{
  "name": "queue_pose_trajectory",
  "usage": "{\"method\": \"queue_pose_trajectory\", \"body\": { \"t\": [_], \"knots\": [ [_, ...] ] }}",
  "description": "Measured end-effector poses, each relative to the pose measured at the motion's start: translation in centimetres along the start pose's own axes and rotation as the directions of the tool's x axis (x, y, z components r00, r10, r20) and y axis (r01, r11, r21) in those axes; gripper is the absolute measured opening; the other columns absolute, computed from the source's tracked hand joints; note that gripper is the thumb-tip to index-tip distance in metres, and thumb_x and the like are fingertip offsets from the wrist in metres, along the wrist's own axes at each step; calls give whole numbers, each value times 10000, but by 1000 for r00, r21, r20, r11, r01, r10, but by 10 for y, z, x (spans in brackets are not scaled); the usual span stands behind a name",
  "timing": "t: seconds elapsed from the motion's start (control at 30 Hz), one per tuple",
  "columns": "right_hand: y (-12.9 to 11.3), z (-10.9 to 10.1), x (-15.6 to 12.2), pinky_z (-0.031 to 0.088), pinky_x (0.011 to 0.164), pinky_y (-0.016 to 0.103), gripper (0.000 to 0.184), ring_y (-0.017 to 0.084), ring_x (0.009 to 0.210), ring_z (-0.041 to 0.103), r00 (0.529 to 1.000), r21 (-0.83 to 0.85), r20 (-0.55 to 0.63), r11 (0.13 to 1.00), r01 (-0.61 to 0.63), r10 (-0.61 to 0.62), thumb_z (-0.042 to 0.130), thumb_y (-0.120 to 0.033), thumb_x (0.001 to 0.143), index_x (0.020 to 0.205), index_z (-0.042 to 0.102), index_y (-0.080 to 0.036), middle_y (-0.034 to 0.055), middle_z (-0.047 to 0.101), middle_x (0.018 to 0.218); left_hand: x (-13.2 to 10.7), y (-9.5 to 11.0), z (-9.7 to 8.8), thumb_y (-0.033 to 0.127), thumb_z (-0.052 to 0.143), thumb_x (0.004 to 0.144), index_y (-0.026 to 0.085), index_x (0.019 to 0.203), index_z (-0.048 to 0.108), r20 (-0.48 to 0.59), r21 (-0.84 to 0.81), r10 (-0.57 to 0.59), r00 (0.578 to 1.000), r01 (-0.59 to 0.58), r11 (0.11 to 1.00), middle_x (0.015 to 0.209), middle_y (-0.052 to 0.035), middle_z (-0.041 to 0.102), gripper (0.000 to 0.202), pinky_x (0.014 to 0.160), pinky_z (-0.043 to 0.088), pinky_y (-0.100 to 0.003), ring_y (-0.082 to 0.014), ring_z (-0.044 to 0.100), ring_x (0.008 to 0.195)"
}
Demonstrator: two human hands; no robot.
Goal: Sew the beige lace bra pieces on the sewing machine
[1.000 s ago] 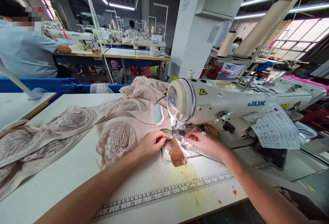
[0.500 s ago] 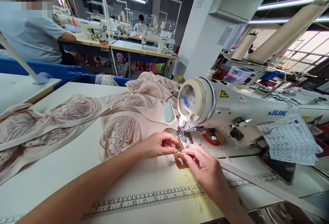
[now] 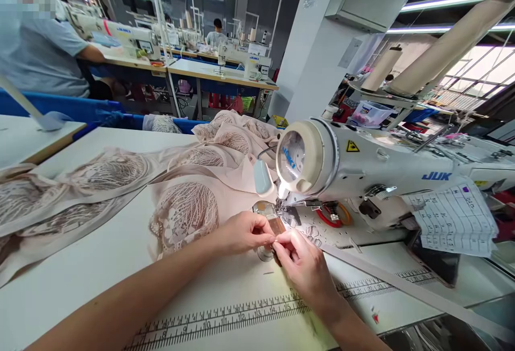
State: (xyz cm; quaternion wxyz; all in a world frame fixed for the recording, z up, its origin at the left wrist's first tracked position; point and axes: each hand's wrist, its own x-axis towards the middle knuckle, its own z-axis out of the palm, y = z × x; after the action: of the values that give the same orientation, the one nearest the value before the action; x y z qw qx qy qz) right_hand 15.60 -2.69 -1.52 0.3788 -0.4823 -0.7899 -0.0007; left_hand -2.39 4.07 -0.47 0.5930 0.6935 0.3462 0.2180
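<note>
White table (image 3: 225, 278); left hand (image 3: 243, 233), right hand (image 3: 306, 265) pinching, tips meeting, contents unclear. Sewing machine (image 3: 370, 158) beyond them, rightward.

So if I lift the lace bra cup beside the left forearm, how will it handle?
The lace bra cup probably keeps some shape, since it sits domed. The plain beige fabric around it looks thin and softly creased, so it would likely sag. It may also tug the garment pile behind, which seems to overlap it.

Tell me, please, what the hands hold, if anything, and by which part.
I cannot tell either: the left hand and right hand pinch close together, and anything between them is too hidden.
</note>
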Motion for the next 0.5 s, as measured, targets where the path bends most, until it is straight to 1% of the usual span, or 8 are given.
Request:
{"method": "queue_pose_trajectory", "body": {
  "t": [0.13, 0.23, 0.3, 0.37, 0.4, 0.5],
  "knots": [
    [1, 1, -1, 438, 497, 230, 175, 121, 519, 535, 1000, -11, -16, 1000, -18, 18, 504, -177, 917, 747, 526, -215, -22, 580, 620, -1, 4, 1, 417, 679, 702, 150, 718, 622, 20, -5, -19, 1000, 19, 1000, 633, 14, 590, 274, 502, 295, -212, -85, 396, 542],
    [3, 2, -3, 442, 490, 228, 130, 115, 498, 539, 999, -19, -33, 1000, -1, 1, 504, -180, 921, 796, 527, -212, -23, 601, 636, -1, 4, 4, 429, 646, 721, 157, 703, 607, 1, 29, -16, 1000, 16, 999, 656, 4, 609, 275, 520, 318, -216, -91, 419, 554],
    [4, 3, -4, 453, 495, 226, 70, 111, 494, 543, 999, -20, -41, 1000, -1, 0, 501, -195, 932, 871, 535, -202, -20, 619, 666, 0, 1, 6, 429, 621, 736, 164, 703, 609, -23, 79, -29, 999, 30, 996, 655, 3, 616, 267, 528, 336, -221, -98, 437, 556],
    [4, 2, -5, 476, 534, 231, 46, 114, 515, 555, 998, -48, -64, 999, 18, -21, 505, -216, 942, 953, 540, -188, -14, 627, 694, 3, -1, 6, 394, 601, 743, 170, 703, 615, -90, 142, -23, 996, 36, 989, 655, 3, 618, 228, 534, 350, -224, -111, 465, 572],
    [3, 0, -6, 483, 559, 237, 57, 119, 532, 561, 996, -74, -72, 997, 36, -42, 508, -220, 944, 972, 543, -186, -12, 624, 700, 7, -1, 5, 367, 587, 748, 171, 700, 618, -146, 174, -9, 989, 35, 984, 660, 1, 623, 204, 541, 360, -225, -118, 485, 588],
    [-1, -4, -7, 460, 575, 244, 65, 128, 571, 559, 994, -140, -56, 986, 90, -99, 499, -196, 944, 920, 559, -193, -7, 595, 695, 21, 0, -1, 289, 545, 770, 173, 704, 629, -332, 280, 45, 942, 53, 958, 701, -14, 663, 158, 579, 389, -238, -145, 548, 645]
  ]
}}
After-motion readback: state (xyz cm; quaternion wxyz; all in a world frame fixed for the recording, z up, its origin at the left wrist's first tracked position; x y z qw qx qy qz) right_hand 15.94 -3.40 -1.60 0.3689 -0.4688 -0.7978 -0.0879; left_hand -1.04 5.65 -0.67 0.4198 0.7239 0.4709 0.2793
